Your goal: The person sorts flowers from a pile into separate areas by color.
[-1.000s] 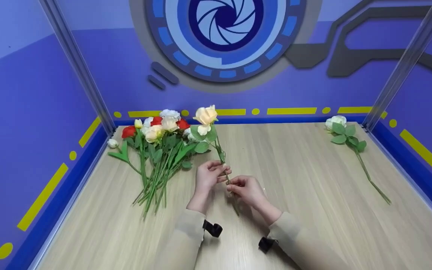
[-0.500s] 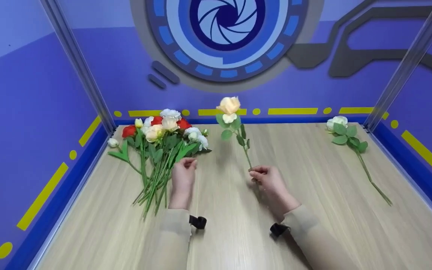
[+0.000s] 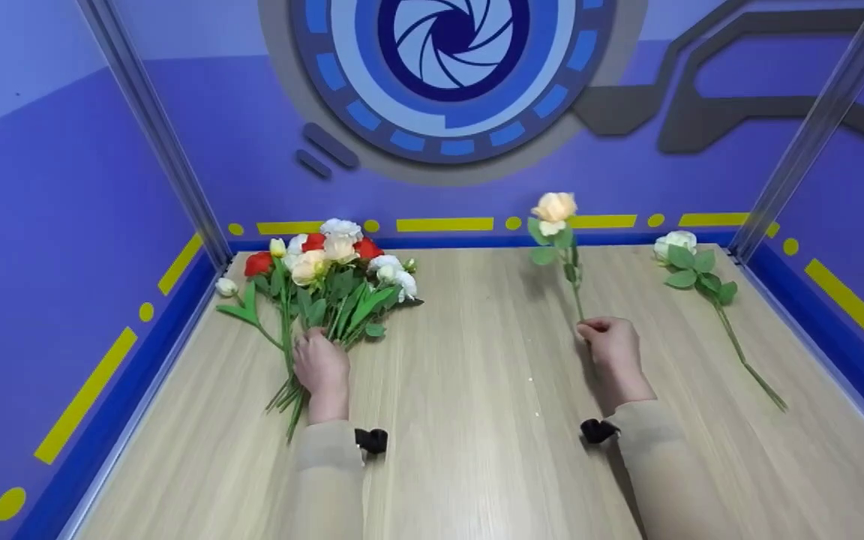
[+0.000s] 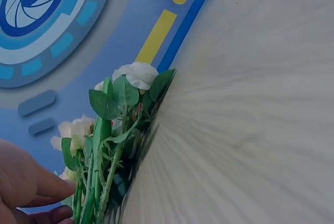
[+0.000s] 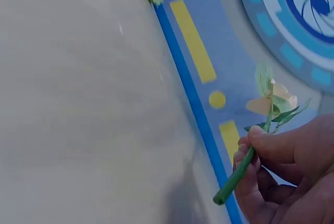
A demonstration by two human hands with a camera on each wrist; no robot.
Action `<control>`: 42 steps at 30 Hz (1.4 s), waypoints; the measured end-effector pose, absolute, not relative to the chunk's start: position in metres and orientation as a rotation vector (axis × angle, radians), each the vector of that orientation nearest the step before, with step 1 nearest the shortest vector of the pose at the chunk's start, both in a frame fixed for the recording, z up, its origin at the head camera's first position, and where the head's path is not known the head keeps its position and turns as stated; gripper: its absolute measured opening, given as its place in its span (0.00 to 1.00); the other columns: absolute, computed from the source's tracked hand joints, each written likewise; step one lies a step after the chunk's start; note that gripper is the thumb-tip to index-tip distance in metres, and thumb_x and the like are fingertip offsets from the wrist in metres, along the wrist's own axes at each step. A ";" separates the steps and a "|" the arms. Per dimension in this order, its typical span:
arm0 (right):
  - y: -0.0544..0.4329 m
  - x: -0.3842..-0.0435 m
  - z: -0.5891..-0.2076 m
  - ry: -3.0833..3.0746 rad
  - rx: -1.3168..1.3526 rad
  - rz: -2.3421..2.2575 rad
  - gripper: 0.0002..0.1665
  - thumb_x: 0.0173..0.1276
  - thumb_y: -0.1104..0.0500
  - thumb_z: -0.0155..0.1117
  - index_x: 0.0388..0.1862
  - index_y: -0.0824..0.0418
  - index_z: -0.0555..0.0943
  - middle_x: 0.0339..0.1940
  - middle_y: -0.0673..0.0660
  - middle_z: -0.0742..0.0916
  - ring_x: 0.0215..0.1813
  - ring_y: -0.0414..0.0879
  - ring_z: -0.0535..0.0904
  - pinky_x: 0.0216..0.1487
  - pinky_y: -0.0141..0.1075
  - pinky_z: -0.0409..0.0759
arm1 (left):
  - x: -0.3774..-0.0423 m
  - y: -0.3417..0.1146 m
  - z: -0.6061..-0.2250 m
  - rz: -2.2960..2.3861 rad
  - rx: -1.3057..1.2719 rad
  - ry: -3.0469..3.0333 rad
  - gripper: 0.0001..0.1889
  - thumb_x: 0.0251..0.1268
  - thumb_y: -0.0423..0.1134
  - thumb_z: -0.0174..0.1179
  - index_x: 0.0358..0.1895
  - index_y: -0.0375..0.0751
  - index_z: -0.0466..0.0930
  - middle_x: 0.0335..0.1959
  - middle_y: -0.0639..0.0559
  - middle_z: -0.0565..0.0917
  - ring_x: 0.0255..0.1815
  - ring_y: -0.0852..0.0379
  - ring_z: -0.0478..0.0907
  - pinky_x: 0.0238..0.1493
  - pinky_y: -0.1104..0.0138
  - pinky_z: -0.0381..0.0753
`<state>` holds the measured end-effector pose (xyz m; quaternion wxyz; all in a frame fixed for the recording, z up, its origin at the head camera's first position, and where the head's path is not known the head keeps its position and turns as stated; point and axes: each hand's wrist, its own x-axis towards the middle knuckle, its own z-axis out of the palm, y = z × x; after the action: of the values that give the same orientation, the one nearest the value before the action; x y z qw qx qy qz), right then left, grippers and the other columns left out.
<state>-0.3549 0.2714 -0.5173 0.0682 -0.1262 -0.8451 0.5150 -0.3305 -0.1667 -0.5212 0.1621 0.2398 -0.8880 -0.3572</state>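
Note:
My right hand (image 3: 612, 349) pinches the stem of a peach rose (image 3: 554, 210) and holds it upright, right of the middle. In the right wrist view the green stem (image 5: 237, 179) lies between thumb and fingers, its cut end sticking out below. My left hand (image 3: 321, 371) is at the stems of a bunch of flowers (image 3: 338, 247) on the left. In the left wrist view its fingertips (image 4: 60, 185) are right beside the green stems (image 4: 94, 182); I cannot tell whether they grip any. The bunch has red, white and peach blooms and green leaves.
A single white rose (image 3: 676, 246) lies on the wooden table (image 3: 462, 450) at the right. A white tulip (image 3: 226, 286) lies at the bunch's left edge. Blue walls (image 3: 439, 187) enclose the table at the back and on both sides.
Both hands were together on the peach rose's stem; the left hand has let go and moved left to the bunch. The right hand has carried the rose to the right.

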 end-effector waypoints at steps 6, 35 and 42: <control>0.311 -0.351 -0.523 -2.588 -0.470 1.315 0.18 0.73 0.58 0.64 0.53 0.71 0.86 0.54 0.70 0.88 0.60 0.63 0.83 0.63 0.47 0.79 | -0.330 -0.171 -0.523 -0.927 0.689 -2.609 0.16 0.73 0.33 0.59 0.60 0.38 0.81 0.61 0.36 0.80 0.66 0.35 0.74 0.65 0.43 0.72; 0.366 -0.338 -0.536 -2.656 -0.648 1.047 0.15 0.71 0.61 0.64 0.49 0.71 0.87 0.54 0.71 0.87 0.61 0.72 0.78 0.64 0.59 0.75 | -0.324 -0.176 -0.511 -1.105 0.676 -2.694 0.12 0.74 0.40 0.63 0.50 0.38 0.88 0.48 0.40 0.90 0.47 0.39 0.87 0.48 0.45 0.84; 0.364 -0.339 -0.534 -2.682 -0.641 1.036 0.18 0.71 0.60 0.64 0.52 0.73 0.85 0.57 0.72 0.86 0.62 0.72 0.78 0.64 0.59 0.75 | -0.325 -0.172 -0.508 -1.095 0.644 -2.664 0.10 0.72 0.41 0.65 0.47 0.39 0.90 0.45 0.42 0.91 0.45 0.41 0.87 0.47 0.46 0.84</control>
<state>-0.3389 0.3644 -0.5344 0.0976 -0.2165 -0.9061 0.3501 -0.3251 -0.1724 -0.5080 0.0949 0.2172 -0.8985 -0.3694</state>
